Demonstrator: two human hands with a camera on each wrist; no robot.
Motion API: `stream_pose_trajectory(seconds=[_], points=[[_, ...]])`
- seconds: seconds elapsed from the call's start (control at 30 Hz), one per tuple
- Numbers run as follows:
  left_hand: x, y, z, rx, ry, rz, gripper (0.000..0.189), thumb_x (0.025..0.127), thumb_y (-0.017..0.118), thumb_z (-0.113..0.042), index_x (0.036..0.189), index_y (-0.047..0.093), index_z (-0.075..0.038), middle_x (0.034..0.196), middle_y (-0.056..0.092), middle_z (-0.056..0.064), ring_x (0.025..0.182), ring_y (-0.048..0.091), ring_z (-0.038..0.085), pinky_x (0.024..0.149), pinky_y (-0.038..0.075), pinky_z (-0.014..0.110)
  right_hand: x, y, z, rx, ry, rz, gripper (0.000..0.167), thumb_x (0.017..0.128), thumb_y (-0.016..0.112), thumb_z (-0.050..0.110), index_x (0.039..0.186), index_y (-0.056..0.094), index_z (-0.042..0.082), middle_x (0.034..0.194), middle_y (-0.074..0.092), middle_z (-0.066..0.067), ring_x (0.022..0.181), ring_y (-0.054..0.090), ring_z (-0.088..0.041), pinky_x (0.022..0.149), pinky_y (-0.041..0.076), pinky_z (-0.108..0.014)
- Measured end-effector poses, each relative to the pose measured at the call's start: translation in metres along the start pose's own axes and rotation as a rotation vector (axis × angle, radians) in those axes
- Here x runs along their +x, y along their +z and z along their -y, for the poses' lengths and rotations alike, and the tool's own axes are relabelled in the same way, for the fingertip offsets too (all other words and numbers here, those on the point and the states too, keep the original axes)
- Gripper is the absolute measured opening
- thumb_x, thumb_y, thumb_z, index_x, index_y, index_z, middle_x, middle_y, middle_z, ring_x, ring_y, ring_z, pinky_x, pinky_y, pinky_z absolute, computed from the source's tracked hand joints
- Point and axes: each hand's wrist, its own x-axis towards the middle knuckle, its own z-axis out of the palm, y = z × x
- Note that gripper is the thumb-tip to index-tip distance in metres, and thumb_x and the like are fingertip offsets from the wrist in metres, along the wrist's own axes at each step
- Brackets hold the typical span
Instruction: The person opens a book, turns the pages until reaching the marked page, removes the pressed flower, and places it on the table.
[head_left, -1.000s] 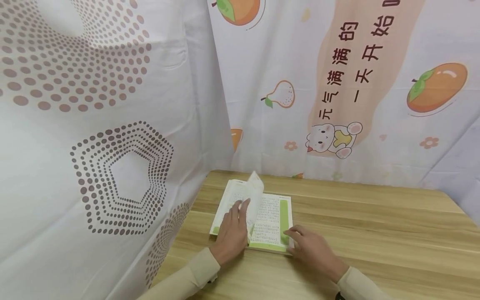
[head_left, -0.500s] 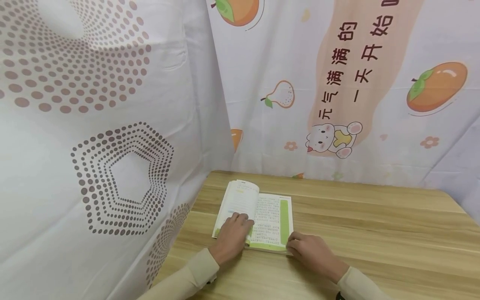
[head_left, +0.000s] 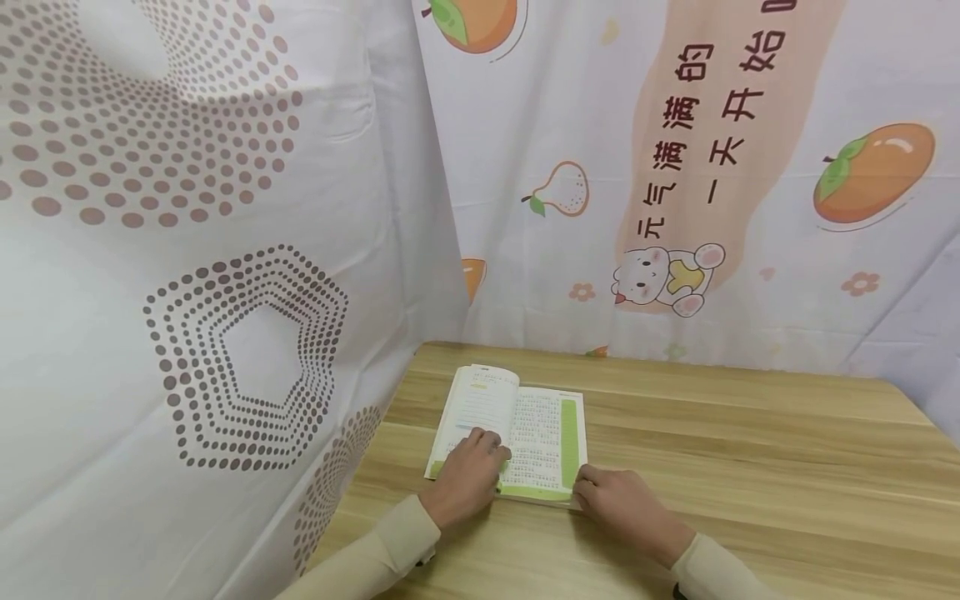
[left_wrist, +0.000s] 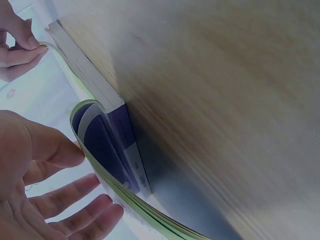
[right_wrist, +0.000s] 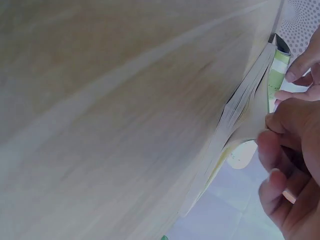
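Note:
An open book (head_left: 538,442) with green-edged printed pages lies on the wooden table. My left hand (head_left: 465,473) rests on its left pages close to the spine. In the left wrist view the fingers of my left hand (left_wrist: 55,200) are loosely extended against the bowed left pages (left_wrist: 115,182), and the purple spine (left_wrist: 120,127) shows beneath. At the lower right corner, my right hand (head_left: 624,507) pinches a page edge. The right wrist view shows thumb and forefinger of the right hand (right_wrist: 295,145) on a lifted page (right_wrist: 250,125), above the thick page block.
The wooden table (head_left: 735,467) stretches away to the right of the book. A white dotted curtain (head_left: 262,367) hangs close on the left. Another curtain (head_left: 525,275), printed with fruit and writing, hangs along the back edge.
A raised page has come down flat onto the left side. My left hand has drawn back slightly toward the spine's near end. My right fingers have closed on the right page corner.

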Motion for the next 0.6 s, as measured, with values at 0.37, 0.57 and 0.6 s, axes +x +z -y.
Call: stream_pose_trajectory(seconds=[0.37, 0.57, 0.6], points=[[0.0024, 0.0026, -0.0062, 0.018, 0.020, -0.004, 0.030, 0.094, 0.074, -0.040, 0.110, 0.076, -0.014, 0.108, 0.071, 0.004, 0.101, 0.062, 0.023, 0.086, 0.052, 0.034, 0.0017, -0.0026, 0.0028, 0.064, 0.052, -0.056, 0.017, 0.077, 0.078, -0.003, 0.081, 0.073, 0.013, 0.086, 0.066, 0.004, 0.063, 0.049, 0.004, 0.050, 0.042, -0.013], [0.0014, 0.0053, -0.0097, 0.062, 0.016, -0.010, 0.065, 0.082, 0.065, -0.076, 0.102, 0.073, -0.015, 0.104, 0.069, 0.005, 0.092, 0.060, 0.025, 0.080, 0.053, 0.037, 0.0029, -0.0036, 0.0033, 0.114, 0.117, -0.134, 0.019, 0.075, 0.085, 0.001, 0.081, 0.073, 0.014, 0.086, 0.068, 0.008, 0.063, 0.053, 0.004, 0.052, 0.046, -0.015], [0.0014, 0.0054, -0.0102, 0.071, 0.017, -0.018, 0.066, 0.081, 0.066, -0.077, 0.102, 0.073, -0.015, 0.104, 0.069, 0.006, 0.092, 0.060, 0.026, 0.078, 0.053, 0.037, 0.0035, -0.0038, 0.0032, 0.116, 0.122, -0.156, 0.019, 0.075, 0.087, 0.003, 0.081, 0.073, 0.015, 0.086, 0.068, 0.008, 0.065, 0.056, 0.003, 0.053, 0.047, -0.015]])
